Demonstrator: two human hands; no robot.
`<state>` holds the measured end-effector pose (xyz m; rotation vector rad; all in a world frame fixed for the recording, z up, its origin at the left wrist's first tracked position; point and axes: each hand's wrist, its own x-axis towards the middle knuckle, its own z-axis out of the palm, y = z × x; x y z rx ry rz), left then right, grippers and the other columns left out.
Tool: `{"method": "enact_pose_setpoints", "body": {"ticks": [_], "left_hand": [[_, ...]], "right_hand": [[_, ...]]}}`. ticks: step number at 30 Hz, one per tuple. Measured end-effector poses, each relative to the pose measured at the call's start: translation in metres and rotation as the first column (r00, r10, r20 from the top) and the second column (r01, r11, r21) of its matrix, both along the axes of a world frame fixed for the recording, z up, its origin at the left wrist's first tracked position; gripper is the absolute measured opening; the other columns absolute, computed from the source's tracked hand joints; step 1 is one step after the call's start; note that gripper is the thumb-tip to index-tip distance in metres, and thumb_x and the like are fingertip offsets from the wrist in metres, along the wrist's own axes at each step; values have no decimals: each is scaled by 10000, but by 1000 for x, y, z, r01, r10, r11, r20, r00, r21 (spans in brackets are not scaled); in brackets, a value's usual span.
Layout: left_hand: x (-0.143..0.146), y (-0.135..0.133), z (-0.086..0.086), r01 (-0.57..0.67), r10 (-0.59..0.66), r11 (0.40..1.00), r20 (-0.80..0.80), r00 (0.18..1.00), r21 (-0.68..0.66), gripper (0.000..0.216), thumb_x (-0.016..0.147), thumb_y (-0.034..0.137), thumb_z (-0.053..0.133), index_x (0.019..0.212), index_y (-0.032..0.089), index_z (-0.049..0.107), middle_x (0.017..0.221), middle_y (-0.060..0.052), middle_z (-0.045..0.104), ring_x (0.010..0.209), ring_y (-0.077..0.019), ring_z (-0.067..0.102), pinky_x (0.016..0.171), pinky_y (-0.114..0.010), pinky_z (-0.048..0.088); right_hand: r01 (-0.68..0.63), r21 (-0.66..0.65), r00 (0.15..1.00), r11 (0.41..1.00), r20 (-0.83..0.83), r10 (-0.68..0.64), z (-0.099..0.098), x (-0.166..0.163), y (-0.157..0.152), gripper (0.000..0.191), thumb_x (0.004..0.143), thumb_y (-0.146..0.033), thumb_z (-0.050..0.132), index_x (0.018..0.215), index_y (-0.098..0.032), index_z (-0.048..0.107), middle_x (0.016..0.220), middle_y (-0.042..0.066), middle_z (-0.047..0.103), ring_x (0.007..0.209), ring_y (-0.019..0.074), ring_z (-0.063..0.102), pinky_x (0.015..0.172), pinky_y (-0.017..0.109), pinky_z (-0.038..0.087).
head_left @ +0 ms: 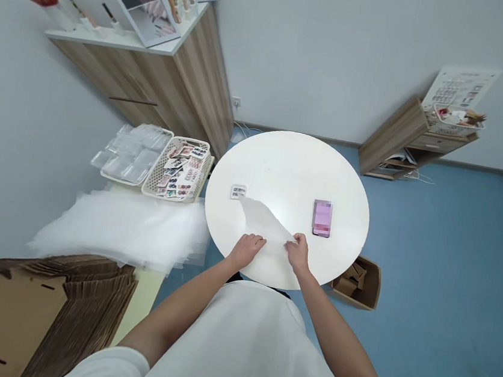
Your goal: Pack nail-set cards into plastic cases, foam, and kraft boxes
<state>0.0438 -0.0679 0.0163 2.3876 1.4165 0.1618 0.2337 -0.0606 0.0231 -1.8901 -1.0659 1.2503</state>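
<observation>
The right grip (298, 254) pinches a thin white sheet (266, 219) spread between and beyond both grips; whether the left grip (247, 250) clasps it cannot be told. Beyond the left lies a small case (238, 192) on the bench (291, 157).

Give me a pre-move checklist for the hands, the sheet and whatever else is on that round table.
1. Right hand gripping the white sheet: ok, it pinches the right edge.
2. Left hand gripping the sheet: cannot tell; its fingers are at the sheet, but their hold is unclear.
3. Phone clear of the sheet: ok, it lies apart, to the right.
4. Small case visibly clear of the sheet: not ok; the sheet's far corner meets its near edge in this view.
5. Case lid closed: cannot tell, too small.
</observation>
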Motion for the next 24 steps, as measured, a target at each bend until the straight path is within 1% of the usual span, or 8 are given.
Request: {"method": "enact_pose_setpoints", "body": {"ticks": [4, 10, 13, 15, 17, 19, 22, 24], "left_hand": [[25, -3, -17, 31, -44, 989, -83, 996, -147, 413, 764, 25, 338, 1053, 240, 540, 1043, -68, 582, 951, -190, 526, 747, -306, 418], [37, -13, -39, 13, -29, 987, -98, 995, -159, 284, 771, 47, 417, 956, 221, 544, 941, -74, 578, 901, -194, 533, 720, -283, 429], [43, -11, -44, 9, -42, 982, -175, 984, -189, 330, 755, 9, 388, 978, 203, 534, 957, -85, 574, 916, -196, 524, 722, -282, 431], [45, -9, -44, 8, -49, 979, -197, 979, -202, 349, 750, 1, 383, 1000, 195, 530, 968, -93, 573, 929, -200, 518, 725, -282, 428], [44, -8, -43, 11, -53, 976, -187, 981, -217, 340, 755, 28, 405, 1024, 195, 527, 985, -98, 572, 940, -207, 517, 726, -284, 427], [41, -9, -42, 37, -74, 971, -150, 986, -234, 315, 761, 119, 465, 1058, 204, 523, 1035, -98, 569, 973, -213, 512, 755, -292, 424], [34, -12, -44, 47, -68, 977, -95, 993, -209, 388, 743, 349, 538, 1108, 218, 519, 1191, -99, 519, 1109, -235, 459, 869, -323, 390], [29, -13, -48, -17, -4, 982, -112, 994, -187, 459, 750, 450, 503, 1144, 214, 509, 1296, -100, 446, 1210, -249, 379, 945, -355, 337]], "right_hand": [[43, -93, 998, 995, -44, -48, -33, 33, -11, 234, 709, -311, 425, 921, -215, 399, 824, 20, 572, 581, 137, 577, 508, 264, 458], [-17, -143, 997, 990, -82, 5, -64, 52, -11, 424, 677, -283, 473, 1083, -185, 402, 799, 37, 602, 602, 166, 605, 540, 298, 489], [-92, -170, 995, 981, 8, 95, -69, 57, -8, 541, 693, -267, 456, 1209, -161, 334, 966, 96, 595, 716, 189, 622, 615, 332, 508], [-133, -151, 976, 979, 151, 156, -68, 59, -8, 615, 711, -251, 442, 1286, -138, 254, 1154, 151, 511, 911, 219, 595, 729, 363, 501], [-199, -87, 917, 976, 334, 216, -65, 59, -9, 641, 730, -224, 426, 1323, -112, 207, 1279, 173, 403, 1124, 241, 473, 866, 388, 445], [-351, -44, 820, 935, 467, 330, -62, 57, -11, 594, 744, -182, 408, 1313, -109, 254, 1329, 159, 350, 1233, 243, 346, 959, 400, 367], [-621, -88, 625, 779, 544, 560, -63, 52, -15, 469, 751, -132, 401, 1220, -143, 414, 1337, 127, 361, 1260, 248, 292, 990, 409, 312], [-708, -152, 510, 690, 567, 647, -66, 50, -16, 425, 759, -117, 403, 1178, -163, 459, 1315, 123, 396, 1223, 256, 336, 956, 407, 329]]}}
